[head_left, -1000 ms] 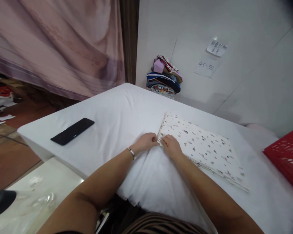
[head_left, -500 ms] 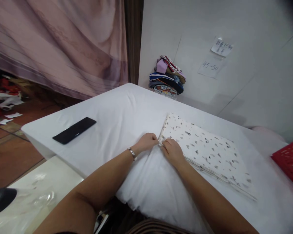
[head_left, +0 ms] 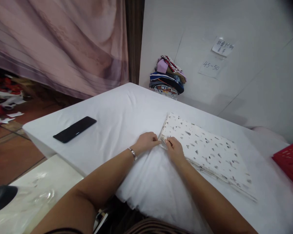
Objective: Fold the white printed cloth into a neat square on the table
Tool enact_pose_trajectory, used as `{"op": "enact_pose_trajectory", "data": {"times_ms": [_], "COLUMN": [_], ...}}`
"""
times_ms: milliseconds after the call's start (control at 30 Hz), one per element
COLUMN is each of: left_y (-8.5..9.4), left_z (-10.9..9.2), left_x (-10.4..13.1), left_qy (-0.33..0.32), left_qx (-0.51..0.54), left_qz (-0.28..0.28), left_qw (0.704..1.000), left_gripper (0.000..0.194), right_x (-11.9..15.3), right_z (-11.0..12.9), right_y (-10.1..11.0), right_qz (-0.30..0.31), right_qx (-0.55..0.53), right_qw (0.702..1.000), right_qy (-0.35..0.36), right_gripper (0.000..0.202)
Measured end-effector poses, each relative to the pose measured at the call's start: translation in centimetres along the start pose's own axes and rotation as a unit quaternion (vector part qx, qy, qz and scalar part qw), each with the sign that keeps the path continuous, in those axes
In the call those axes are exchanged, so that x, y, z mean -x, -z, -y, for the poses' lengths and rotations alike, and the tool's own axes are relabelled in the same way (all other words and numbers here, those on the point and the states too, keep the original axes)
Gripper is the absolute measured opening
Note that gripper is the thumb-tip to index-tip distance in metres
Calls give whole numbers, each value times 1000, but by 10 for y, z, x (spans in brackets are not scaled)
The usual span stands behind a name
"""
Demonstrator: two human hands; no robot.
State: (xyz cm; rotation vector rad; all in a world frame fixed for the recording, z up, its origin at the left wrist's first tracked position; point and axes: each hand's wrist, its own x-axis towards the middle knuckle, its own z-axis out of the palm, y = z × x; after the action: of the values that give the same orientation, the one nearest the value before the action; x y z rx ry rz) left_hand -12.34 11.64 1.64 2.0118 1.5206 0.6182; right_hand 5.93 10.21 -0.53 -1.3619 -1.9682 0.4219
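A folded white cloth with a small grey and brown print (head_left: 207,151) lies flat in several layers on the white-covered table. At its near left corner my right hand (head_left: 175,149) pinches the top layer, which is turned up a little. My left hand (head_left: 147,141), with a silver bracelet at the wrist, is closed at the same corner, its thumb and fingertips against the edge of the cloth. Exactly how many layers the fingers hold is hidden.
A black phone (head_left: 75,129) lies on the white tablecloth (head_left: 114,113) to the left. Folded clothes (head_left: 167,78) are stacked by the wall at the back. At the right edge stands a red basket (head_left: 289,162). A lower white surface (head_left: 56,172) adjoins at the near left.
My right hand has shifted slightly right, and the cloth's corner between my hands is now folded up more. My left hand stays nearly in place.
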Motion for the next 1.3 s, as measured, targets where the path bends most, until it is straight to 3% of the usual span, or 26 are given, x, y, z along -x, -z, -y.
{"op": "enact_pose_trajectory", "data": {"times_ms": [133,300,467,633,833,1000,1167,1300], "left_y": [-10,-12,-5,-2,-2,-1,7,8], "left_z": [-10,-15,-11,-13,-17,-12,-7,-13], "left_x": [3,4,3,1,2,3,4,4], "left_qy": [13,39,103,177,207,194,185,194], "left_qx": [-62,-42,101,252,313,351,392,344], "left_qz": [-19,-15,45,123,119,139,197,167], "left_qw": [998,998,989,943,919,905,879,903], "left_gripper": [23,10,9,8,26,36,47,47], "right_x": [1,4,10,13,17,24,25,25], "right_z": [0,6,13,16,18,16,14,16], "right_y": [-1,1,1,1,5,-4,-8,-8], "right_qz": [-15,-20,-39,-5,-69,-5,11,17], "right_qx": [-10,-10,-15,23,18,115,137,137], "right_qw": [1000,1000,999,998,994,985,981,980], "right_qy": [7,12,33,64,78,129,136,146], "right_gripper": [27,28,25,24,24,26,26,23]}}
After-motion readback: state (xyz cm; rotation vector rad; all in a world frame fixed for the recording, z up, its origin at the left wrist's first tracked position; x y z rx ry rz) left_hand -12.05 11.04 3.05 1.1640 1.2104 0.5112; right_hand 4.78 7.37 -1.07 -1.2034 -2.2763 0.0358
